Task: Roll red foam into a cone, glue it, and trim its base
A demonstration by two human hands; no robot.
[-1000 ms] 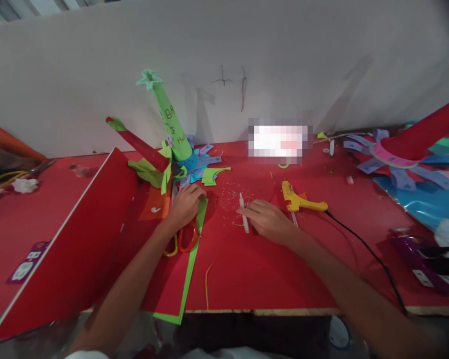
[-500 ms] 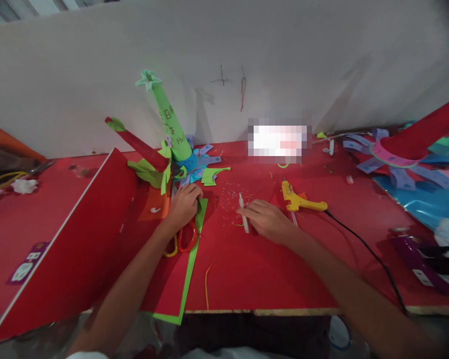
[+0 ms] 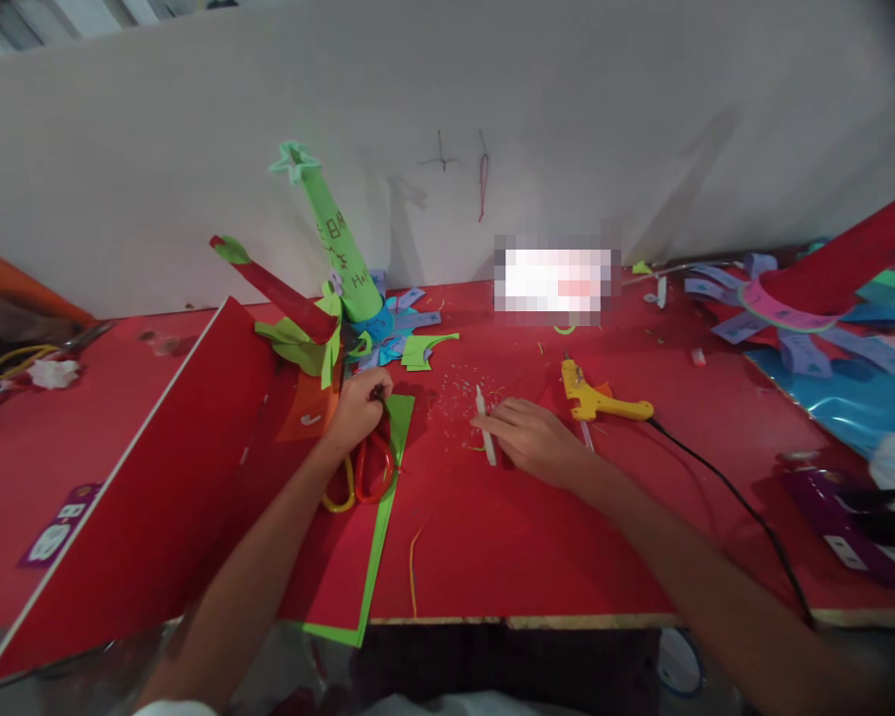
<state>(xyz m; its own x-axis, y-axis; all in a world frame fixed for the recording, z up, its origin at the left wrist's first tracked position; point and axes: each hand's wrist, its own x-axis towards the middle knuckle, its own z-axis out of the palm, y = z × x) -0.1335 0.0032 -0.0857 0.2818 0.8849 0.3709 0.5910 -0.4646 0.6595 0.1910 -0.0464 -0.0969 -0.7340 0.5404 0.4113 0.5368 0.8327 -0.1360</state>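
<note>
My left hand (image 3: 356, 410) is closed, with a small dark object (image 3: 377, 393) showing between its fingers; its kind is unclear. Just below that hand lie scissors (image 3: 375, 469) with one red and one yellow handle, partly hidden by the hand, on red and green sheets (image 3: 380, 557). My right hand (image 3: 533, 438) rests on the table, fingertips closed over a slim white pen (image 3: 484, 428) with a narrow tip pointing away from me. Small pale scraps (image 3: 458, 396) are scattered between the two hands.
A yellow glue gun (image 3: 604, 406) with a black cord lies right of my right hand. Behind my left hand stand a green paper cone (image 3: 343, 249) and a red cone (image 3: 283, 293). A red board (image 3: 149, 487) leans at left. A purple object (image 3: 835, 527) lies at right.
My left hand has shifted slightly left and turned, so the dark object between its fingers shows more. The right hand and white pen have stayed in place.
</note>
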